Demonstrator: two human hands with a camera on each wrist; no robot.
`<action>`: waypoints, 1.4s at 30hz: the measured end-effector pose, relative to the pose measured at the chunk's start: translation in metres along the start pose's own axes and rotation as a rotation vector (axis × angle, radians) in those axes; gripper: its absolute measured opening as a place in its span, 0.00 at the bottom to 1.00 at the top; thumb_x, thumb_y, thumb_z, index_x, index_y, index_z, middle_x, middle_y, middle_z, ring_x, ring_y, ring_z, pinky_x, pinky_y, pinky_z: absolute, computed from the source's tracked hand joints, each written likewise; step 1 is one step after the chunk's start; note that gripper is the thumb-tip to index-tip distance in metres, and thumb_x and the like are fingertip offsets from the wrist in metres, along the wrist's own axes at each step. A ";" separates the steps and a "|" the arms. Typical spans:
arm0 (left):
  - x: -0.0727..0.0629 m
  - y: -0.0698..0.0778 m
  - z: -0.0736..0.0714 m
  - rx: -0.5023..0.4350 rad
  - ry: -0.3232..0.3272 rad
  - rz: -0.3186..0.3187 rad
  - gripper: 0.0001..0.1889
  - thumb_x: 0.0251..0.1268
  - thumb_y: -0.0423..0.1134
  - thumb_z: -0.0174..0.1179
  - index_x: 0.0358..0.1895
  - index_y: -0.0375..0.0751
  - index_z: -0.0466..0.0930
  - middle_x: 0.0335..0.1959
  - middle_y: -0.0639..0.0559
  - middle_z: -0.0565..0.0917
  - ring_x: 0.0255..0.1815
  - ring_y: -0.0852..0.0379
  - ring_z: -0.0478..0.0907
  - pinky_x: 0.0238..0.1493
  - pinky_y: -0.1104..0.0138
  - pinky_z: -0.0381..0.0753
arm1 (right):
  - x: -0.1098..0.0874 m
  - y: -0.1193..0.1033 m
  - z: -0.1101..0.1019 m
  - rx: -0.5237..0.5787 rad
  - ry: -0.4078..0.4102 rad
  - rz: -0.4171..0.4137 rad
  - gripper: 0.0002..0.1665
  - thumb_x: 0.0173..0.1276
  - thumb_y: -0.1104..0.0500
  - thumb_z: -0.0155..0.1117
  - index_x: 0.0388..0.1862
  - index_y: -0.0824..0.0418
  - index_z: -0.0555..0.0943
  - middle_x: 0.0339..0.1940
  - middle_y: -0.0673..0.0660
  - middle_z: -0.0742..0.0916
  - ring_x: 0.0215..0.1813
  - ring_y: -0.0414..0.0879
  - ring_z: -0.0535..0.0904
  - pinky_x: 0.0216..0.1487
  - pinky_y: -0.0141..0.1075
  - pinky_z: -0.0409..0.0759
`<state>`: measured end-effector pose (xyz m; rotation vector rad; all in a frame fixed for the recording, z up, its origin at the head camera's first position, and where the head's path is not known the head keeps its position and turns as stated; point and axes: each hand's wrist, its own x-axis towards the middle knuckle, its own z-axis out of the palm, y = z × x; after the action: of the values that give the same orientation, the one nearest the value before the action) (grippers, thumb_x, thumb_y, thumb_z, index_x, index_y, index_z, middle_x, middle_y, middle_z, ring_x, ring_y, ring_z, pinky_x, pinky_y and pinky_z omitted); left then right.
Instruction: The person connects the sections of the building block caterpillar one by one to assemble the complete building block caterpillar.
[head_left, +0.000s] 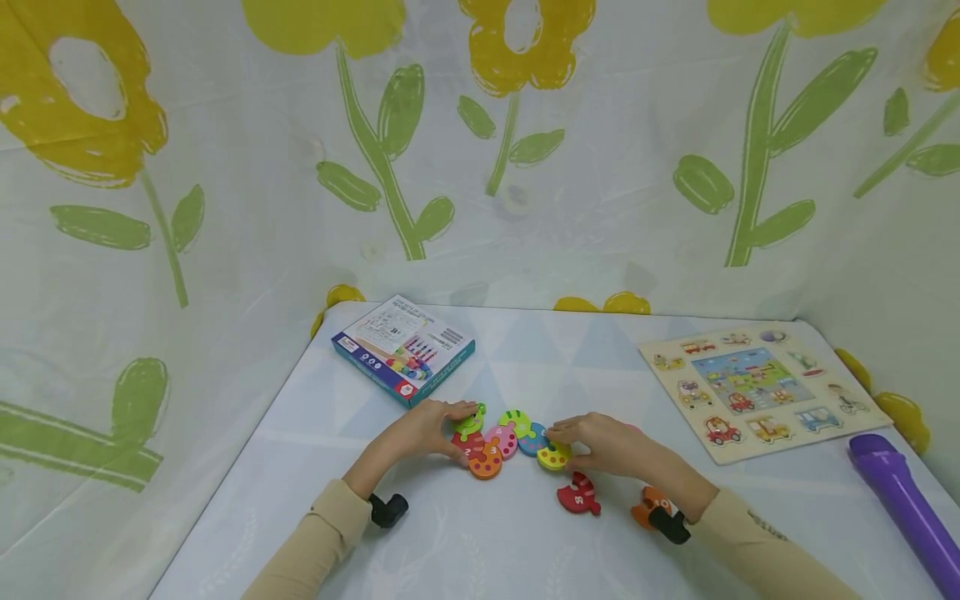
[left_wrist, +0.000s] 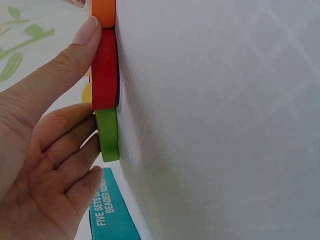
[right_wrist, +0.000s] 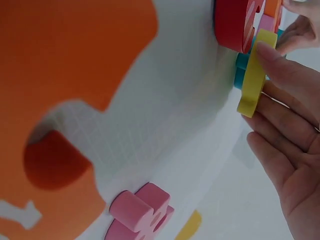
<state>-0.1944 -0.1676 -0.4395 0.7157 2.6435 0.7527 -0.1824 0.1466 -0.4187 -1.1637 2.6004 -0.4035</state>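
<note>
A curved row of numbered wooden puzzle pieces lies on the table, starting with a green head piece [head_left: 471, 423]. After it come a red piece [left_wrist: 105, 70], an orange piece [head_left: 486, 463], a pink piece [head_left: 504, 442], a light green piece [head_left: 514, 422] and a blue piece [head_left: 531, 440]. My left hand [head_left: 427, 429] grips the row's left end, thumb on the red piece, fingers against the head's far side. Between thumb and fingers, my right hand [head_left: 609, 443] pinches a yellow piece [right_wrist: 257, 75], tilted over the blue piece at the row's right end.
Loose pieces lie near my right arm: a red one [head_left: 578, 495], an orange one [head_left: 647, 507] and a pink one [right_wrist: 140, 215]. A flat box [head_left: 405, 346] stands back left. At right are a vehicle picture board [head_left: 761, 392] and a purple microphone-shaped object [head_left: 900, 508].
</note>
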 end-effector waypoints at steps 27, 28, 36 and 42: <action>0.000 -0.001 0.001 -0.018 0.001 -0.008 0.42 0.46 0.48 0.76 0.69 0.47 0.70 0.69 0.50 0.70 0.71 0.47 0.62 0.67 0.52 0.66 | -0.030 -0.001 0.005 0.080 0.109 0.069 0.30 0.60 0.53 0.72 0.61 0.61 0.79 0.57 0.59 0.83 0.59 0.55 0.78 0.54 0.47 0.80; 0.000 -0.001 0.001 -0.019 0.002 -0.010 0.42 0.46 0.48 0.76 0.69 0.47 0.70 0.69 0.50 0.70 0.71 0.47 0.62 0.67 0.52 0.66 | -0.032 -0.001 0.005 0.086 0.108 0.069 0.30 0.60 0.53 0.72 0.61 0.61 0.79 0.57 0.59 0.83 0.60 0.55 0.78 0.53 0.47 0.80; 0.001 0.000 0.002 -0.013 0.004 -0.005 0.43 0.45 0.49 0.76 0.69 0.46 0.70 0.69 0.50 0.69 0.71 0.47 0.62 0.67 0.52 0.66 | -0.048 -0.006 0.008 0.146 0.103 0.102 0.31 0.59 0.52 0.72 0.61 0.62 0.79 0.58 0.58 0.83 0.61 0.54 0.77 0.54 0.46 0.80; -0.001 0.000 0.002 -0.021 0.004 -0.027 0.42 0.46 0.49 0.75 0.69 0.49 0.69 0.69 0.51 0.69 0.72 0.48 0.62 0.68 0.53 0.65 | -0.054 -0.019 0.016 0.171 0.108 0.169 0.28 0.57 0.52 0.74 0.55 0.63 0.82 0.53 0.56 0.85 0.57 0.52 0.80 0.53 0.45 0.81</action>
<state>-0.1928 -0.1671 -0.4412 0.6718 2.6396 0.7744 -0.1293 0.1727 -0.4199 -0.8825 2.6670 -0.6535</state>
